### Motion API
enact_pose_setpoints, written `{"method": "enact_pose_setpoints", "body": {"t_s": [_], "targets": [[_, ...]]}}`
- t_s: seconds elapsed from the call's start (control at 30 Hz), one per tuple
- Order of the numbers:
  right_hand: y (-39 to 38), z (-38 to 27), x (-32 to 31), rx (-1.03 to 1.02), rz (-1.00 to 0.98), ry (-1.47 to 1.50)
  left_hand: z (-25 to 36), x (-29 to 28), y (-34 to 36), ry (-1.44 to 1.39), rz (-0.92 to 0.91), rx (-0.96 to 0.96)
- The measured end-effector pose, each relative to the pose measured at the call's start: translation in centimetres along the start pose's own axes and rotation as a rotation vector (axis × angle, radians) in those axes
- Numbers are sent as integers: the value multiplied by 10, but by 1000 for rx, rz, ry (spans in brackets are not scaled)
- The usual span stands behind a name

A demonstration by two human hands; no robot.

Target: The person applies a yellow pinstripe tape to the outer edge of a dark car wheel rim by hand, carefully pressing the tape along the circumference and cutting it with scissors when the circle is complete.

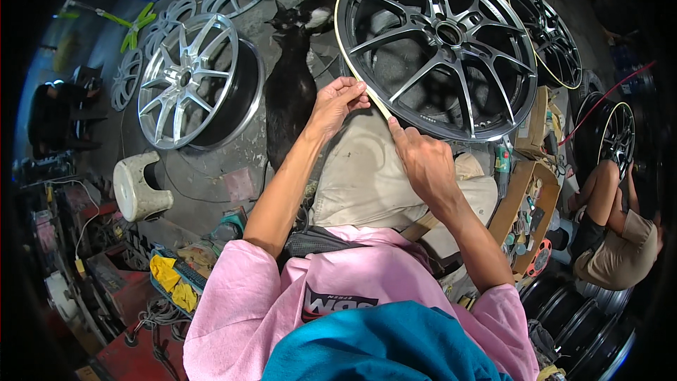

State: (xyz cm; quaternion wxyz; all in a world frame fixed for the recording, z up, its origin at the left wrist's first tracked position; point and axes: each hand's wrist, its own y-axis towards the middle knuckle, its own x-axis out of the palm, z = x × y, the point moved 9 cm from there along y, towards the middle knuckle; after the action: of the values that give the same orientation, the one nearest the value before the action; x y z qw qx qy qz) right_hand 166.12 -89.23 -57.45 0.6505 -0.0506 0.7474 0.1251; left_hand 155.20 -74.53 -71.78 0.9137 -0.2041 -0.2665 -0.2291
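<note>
A large grey-and-black alloy wheel (449, 32) leans tilted in front of me, near my knees. A pale yellow strip of tape (379, 104) runs along its outer lip. My left hand (334, 109) pinches the strip between thumb and fingers at the wheel's lower left edge. Just below it, my right hand (427, 164) has its index fingertip on the strip where it meets the lip. The other right fingers are folded under, and what lies beneath them is hidden.
Two black cats (290, 92) lie close to my left forearm. Beyond them are a polished silver wheel (185, 80) and a white stool (143, 187). On my right stand an open cardboard box (510, 206) and a green power tool (502, 167). Farther right, a person (615, 257) sits by another taped wheel.
</note>
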Motion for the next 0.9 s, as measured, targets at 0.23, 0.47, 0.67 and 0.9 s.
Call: {"method": "enact_pose_setpoints", "body": {"t_s": [0.23, 0.47, 0.67, 0.9], "targets": [[-5, 10, 5, -7, 12, -14, 2, 6, -3, 14, -13, 8], [-10, 18, 7, 63, -31, 29, -4, 11, -6, -9, -24, 2], [-13, 24, 9, 56, -40, 34, -4, 17, -9, 44, -30, 2], [-15, 25, 2, 14, -61, 39, -9, 21, -10, 96, -41, 14]]}}
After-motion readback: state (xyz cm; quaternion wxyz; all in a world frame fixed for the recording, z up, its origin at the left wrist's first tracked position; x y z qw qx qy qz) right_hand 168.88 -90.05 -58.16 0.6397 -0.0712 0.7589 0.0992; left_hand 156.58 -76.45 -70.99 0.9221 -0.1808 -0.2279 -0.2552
